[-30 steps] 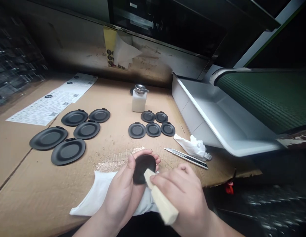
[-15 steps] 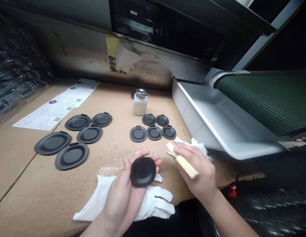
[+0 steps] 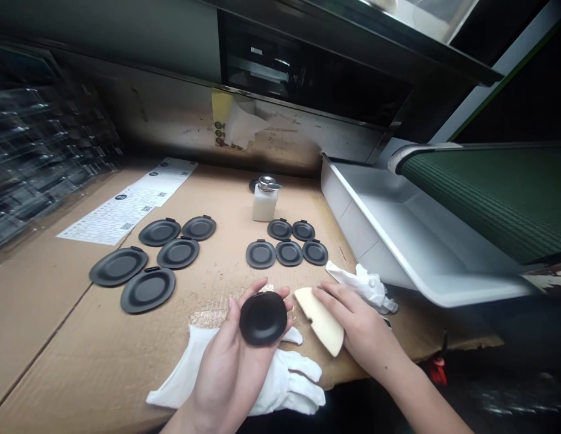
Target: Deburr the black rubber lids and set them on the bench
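Observation:
A round black lid (image 3: 263,318) rests in my left hand (image 3: 235,355), palm up, with the fingertips at its far edge. To its right, my right hand (image 3: 352,313) holds a cream-coloured flat pad (image 3: 320,320) by its upper right side, apart from the lid. Beneath my left hand lies a white glove (image 3: 291,383). Several larger black lids (image 3: 148,290) are on the cardboard at the left, and several smaller ones (image 3: 289,252) lie ahead of my hands.
Behind the smaller lids stands a white bottle with a metal top (image 3: 264,202). Printed sheets (image 3: 126,205) lie at the left. On the right are a crumpled white glove (image 3: 364,283), a deep white tray (image 3: 388,253) and a green belt (image 3: 497,193). Clear plastic pieces are stacked far left.
My right hand has turned the pad so its broad face shows, and brought it a little nearer the lid. The whole view has shifted slightly.

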The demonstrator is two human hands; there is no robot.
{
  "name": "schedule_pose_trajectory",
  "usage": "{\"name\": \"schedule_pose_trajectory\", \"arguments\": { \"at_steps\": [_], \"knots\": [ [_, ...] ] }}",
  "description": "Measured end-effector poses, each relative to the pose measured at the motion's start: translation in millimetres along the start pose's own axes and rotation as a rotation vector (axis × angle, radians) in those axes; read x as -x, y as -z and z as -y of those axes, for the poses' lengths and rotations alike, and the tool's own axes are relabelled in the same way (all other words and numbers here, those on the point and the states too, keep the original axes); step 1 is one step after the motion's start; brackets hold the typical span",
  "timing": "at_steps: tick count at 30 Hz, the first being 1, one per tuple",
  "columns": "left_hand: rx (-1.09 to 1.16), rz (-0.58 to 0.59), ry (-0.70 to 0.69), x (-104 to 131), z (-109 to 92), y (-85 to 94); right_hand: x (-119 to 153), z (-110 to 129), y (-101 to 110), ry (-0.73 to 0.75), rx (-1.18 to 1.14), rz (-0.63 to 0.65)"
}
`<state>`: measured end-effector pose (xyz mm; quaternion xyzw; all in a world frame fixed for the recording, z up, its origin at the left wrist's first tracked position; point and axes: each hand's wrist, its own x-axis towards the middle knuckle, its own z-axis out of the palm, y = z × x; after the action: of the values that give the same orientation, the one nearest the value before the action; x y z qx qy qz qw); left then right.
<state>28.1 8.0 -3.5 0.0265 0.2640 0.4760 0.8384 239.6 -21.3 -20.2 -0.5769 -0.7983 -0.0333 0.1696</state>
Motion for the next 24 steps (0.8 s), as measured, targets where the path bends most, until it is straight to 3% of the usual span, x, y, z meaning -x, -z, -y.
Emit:
{"name": "schedule_pose_trajectory", "arguments": {
  "at_steps": [4, 10, 16, 21, 24],
  "knots": [
    [0.010, -0.002, 0.003, -1, 1, 0.5, 3, -9, -2, 0.091, 0.028, -0.083],
    [0.030, 0.045, 0.008, 0, 3, 3.2, -4, 3, 4, 0.276, 0.001, -0.099],
    [0.022, 0.052, 0.012, 1, 1, 3.8, -15, 10, 4, 0.141, -0.193, -0.106],
    [-0.030, 0.054, -0.020, 1, 3, 3.5, -24, 13, 17, 0.023, -0.232, -0.013],
    [-0.053, 0.051, -0.039, 1, 5, 3.0, -22, 25, 26, 0.052, -0.400, -0.105]
  ]
}}
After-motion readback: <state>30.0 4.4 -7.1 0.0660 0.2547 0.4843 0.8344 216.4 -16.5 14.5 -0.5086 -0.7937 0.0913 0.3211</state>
